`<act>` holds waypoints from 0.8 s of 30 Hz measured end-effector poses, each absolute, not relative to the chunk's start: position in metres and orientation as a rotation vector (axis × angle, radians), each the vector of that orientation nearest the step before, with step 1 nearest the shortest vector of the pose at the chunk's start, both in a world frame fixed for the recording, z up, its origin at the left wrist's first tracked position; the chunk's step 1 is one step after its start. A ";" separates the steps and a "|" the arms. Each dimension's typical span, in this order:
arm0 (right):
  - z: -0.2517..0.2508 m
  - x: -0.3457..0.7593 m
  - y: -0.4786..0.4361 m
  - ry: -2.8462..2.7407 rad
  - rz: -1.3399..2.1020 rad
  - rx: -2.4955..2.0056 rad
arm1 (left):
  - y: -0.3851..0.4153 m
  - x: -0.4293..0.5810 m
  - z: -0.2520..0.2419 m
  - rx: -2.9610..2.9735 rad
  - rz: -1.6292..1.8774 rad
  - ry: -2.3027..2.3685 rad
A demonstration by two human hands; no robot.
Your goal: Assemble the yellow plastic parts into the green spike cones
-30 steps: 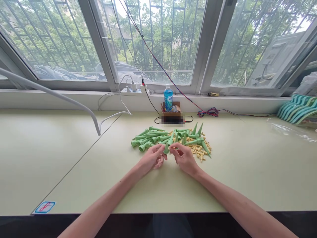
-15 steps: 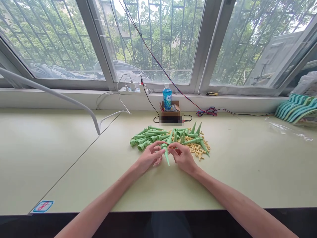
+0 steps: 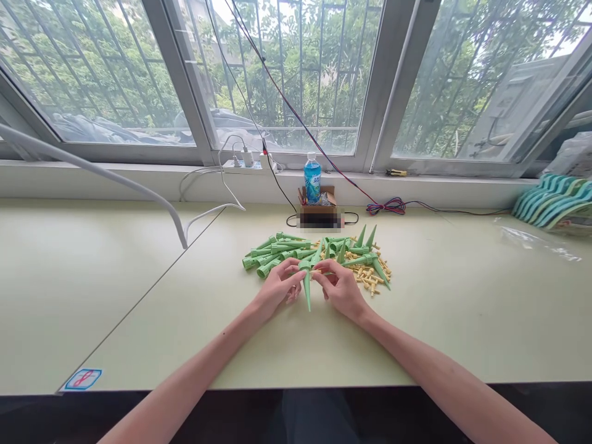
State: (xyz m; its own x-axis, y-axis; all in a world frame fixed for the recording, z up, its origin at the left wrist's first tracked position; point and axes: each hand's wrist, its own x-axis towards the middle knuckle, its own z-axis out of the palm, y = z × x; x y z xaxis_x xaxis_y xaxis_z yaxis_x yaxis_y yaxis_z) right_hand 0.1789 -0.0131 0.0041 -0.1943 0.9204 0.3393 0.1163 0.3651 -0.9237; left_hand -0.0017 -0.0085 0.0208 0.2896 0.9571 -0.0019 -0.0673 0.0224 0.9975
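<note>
My left hand [image 3: 282,282] grips a green plastic spike [image 3: 307,288] by its wide collar, its point hanging toward me. Beside the collar, my right hand [image 3: 340,287] pinches a small yellow plastic valve piece [image 3: 316,272], whose end meets the spike's side; how deep it sits I cannot tell. Just past my hands lies a heap of green spikes [image 3: 277,250], the left ones on their sides with hollow round ends toward me. Several spikes on the right stand point up. Loose yellow pieces [image 3: 370,279] are scattered among and beside them, partly behind my right hand.
A blue bottle [image 3: 312,180] stands in a small cardboard box [image 3: 329,196] behind the heap. Coiled red and blue wire [image 3: 386,206], a power strip [image 3: 231,166] and a white cable [image 3: 173,216] are around it. Green hangers [image 3: 550,200] lie at the right.
The held spike has turned so that its point hangs straighter down. My right fingers have brought the yellow piece against its collar. The view has shifted slightly.
</note>
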 end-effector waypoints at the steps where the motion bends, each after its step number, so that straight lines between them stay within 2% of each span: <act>1: 0.004 0.179 -0.013 -1.592 0.983 -0.948 | -0.009 -0.001 0.022 1.274 1.021 0.951; 9: 0.003 0.179 -0.012 -1.596 0.984 -0.938 | -0.012 0.001 0.024 1.382 1.042 1.029; 15: 0.002 0.180 -0.011 -1.584 0.981 -0.943 | -0.013 -0.001 0.019 1.683 1.044 1.065; 24: 0.005 0.179 -0.014 -1.551 0.999 -0.897 | -0.013 0.001 0.016 1.866 1.198 1.121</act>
State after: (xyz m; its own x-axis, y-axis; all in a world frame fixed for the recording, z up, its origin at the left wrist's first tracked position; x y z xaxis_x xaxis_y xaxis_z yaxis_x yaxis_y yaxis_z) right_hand 0.1790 -0.0138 0.0049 -0.1828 0.9154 0.3585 0.0517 0.3731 -0.9263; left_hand 0.0010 -0.0126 0.0161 0.2188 0.9017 0.3729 0.3126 -0.4268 0.8486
